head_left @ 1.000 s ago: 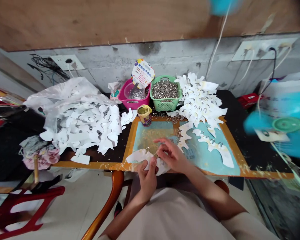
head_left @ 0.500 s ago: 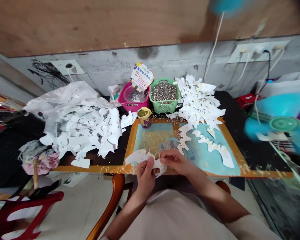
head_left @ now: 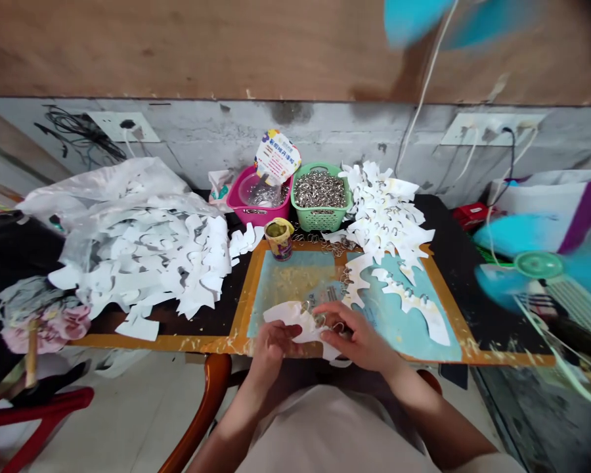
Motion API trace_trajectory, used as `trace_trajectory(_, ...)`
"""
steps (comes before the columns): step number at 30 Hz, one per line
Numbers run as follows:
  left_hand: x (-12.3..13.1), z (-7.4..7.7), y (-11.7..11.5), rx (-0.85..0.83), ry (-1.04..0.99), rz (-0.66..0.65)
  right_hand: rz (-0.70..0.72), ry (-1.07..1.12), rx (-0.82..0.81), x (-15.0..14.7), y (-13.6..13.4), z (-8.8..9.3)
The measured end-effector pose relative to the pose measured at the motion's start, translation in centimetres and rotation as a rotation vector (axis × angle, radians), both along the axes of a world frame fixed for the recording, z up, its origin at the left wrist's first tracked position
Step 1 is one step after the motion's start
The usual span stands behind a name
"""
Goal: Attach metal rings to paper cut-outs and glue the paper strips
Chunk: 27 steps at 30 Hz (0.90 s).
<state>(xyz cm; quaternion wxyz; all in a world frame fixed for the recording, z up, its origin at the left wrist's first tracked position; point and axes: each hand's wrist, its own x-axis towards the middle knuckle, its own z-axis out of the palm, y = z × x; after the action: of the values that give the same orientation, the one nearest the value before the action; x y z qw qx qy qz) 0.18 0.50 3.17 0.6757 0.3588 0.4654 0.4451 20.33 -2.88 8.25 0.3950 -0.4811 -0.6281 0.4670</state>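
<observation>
A white cut-out piece with scalloped edges (head_left: 282, 313) is held between my two hands over the front edge of the table, with metal rings (head_left: 320, 320) along its upper side. My left hand (head_left: 270, 343) is closed at the piece's lower left edge, its fingers bent. My right hand (head_left: 357, 338) grips the right part with thumb and fingers around the rings; the fingers partly hide that end. Just beyond, on the blue mat (head_left: 295, 272), lies another white piece with rings (head_left: 416, 302). A small yellow and purple cup (head_left: 280, 244) of greenish paste stands at the mat's back edge.
A pink basket (head_left: 261, 215) and a green basket (head_left: 322, 219) of metal rings stand by the wall. White pieces are heaped at left (head_left: 152, 256) and at back right (head_left: 387, 210). A blurred blue fan (head_left: 539, 265) is at the right.
The white piece has turned and shifted slightly right. My left hand has moved from its middle to its lower left edge; my right hand now reaches around the rings. The view has shifted a little.
</observation>
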Motion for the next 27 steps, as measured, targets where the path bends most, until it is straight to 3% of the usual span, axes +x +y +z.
trace_trajectory(2, -0.1, 0.6, 0.1, -0.022, 0.064, 0.099, -0.005, -0.010, -0.026, -0.2, -0.1, 0.1)
trace_trajectory(4, 0.1, 1.2, 0.2, -0.020, 0.123, 0.115, -0.019, 0.006, -0.044, -0.5, -0.3, 0.1)
trace_trajectory(12, 1.1, 3.8, 0.5, 0.084, 0.135, -0.099, 0.016, -0.084, 0.044, -0.3, 1.0, 1.5)
trace_trajectory(15, 1.3, 3.9, 0.0, 0.114, 0.144, -0.119, 0.023, -0.135, 0.100, -1.0, 1.8, 2.3)
trace_trajectory(17, 1.2, 3.6, -0.4, 0.113, 0.126, -0.107, 0.013, -0.040, 0.045, -1.7, 2.2, 2.3)
trace_trajectory(22, 1.1, 2.1, -0.8, 0.086, 0.053, -0.040, 0.017, 0.402, -0.247, -3.3, 2.9, -0.6)
trace_trajectory(27, 1.5, 1.6, 0.0, -0.143, -0.068, 0.082, -0.075, 0.670, -0.461, -4.2, 3.2, -3.5)
